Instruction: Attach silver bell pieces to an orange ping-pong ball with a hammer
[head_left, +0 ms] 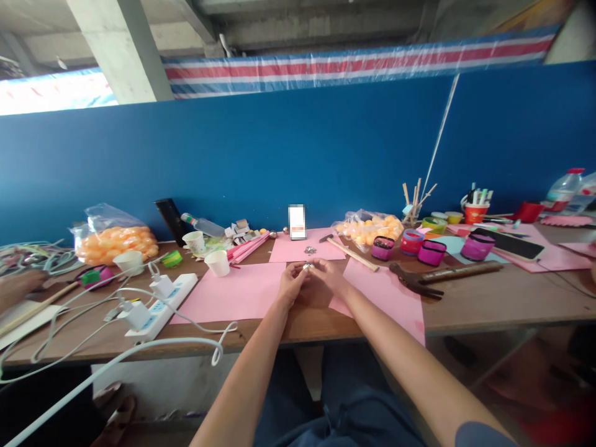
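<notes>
My left hand (292, 283) and my right hand (328, 275) meet over the brown table, between two sheets of pink paper. The fingertips of both are closed on a small shiny metal piece (308, 266), too small to make out its kind. Just beyond them, a little pile of metal bits (310, 250) lies on another pink sheet (284, 249). A phone (297, 223) stands upright behind that pile. A small hammer with a pale wooden handle (356, 254) rests to the right of the pile.
At right lie a claw hammer (419, 282) and purple tape-like rolls (431, 252). Bags of orange balls (116, 242) stand on both sides. A power strip (170, 304) with loose white cables, paper cups (217, 263) and another person's hand (21, 288) are at left.
</notes>
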`<action>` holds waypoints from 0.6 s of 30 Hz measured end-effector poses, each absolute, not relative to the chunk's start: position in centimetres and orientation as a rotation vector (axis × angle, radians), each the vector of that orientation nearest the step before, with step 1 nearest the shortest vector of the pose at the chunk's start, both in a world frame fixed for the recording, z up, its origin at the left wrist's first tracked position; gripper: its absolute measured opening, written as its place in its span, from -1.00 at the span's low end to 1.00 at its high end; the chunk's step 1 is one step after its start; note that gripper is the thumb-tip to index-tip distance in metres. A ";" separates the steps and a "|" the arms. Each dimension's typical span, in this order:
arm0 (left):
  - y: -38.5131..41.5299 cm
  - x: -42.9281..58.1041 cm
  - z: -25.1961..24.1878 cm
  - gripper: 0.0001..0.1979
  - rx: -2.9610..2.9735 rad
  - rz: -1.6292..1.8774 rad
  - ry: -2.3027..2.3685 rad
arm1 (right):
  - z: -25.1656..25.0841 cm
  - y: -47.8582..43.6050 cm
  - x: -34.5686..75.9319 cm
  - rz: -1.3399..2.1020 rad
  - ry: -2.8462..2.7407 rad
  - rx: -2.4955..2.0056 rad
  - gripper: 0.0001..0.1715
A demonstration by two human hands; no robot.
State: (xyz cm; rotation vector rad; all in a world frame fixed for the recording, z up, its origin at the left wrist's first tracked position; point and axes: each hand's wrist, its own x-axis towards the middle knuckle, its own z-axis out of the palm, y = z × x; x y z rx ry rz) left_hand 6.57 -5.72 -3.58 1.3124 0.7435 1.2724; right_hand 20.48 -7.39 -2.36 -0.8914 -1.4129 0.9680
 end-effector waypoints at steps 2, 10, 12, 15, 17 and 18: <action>-5.8 6.6 -3.5 -0.61 1.327 1.274 0.753 | -2.3 -7.5 20.5 0.954 -1.429 -0.894 -0.69; -5.8 6.8 -3.5 -0.57 1.405 1.298 0.801 | -2.4 -7.4 20.3 0.837 -1.485 -0.953 -0.71; -5.6 6.8 -3.6 -0.59 1.433 1.309 0.831 | -2.4 -7.5 20.2 0.776 -1.515 -0.987 -0.74; -5.3 6.8 -3.8 -0.65 1.455 1.349 0.900 | -1.8 -7.8 20.1 0.640 -1.566 -1.047 -0.72; -5.2 6.7 -4.0 -0.66 1.451 1.382 0.953 | -1.1 -8.1 19.6 0.532 -1.612 -1.072 -0.69; -5.1 6.7 -4.1 -0.67 1.447 1.394 0.976 | -0.7 -8.4 19.3 0.483 -1.649 -1.073 -0.71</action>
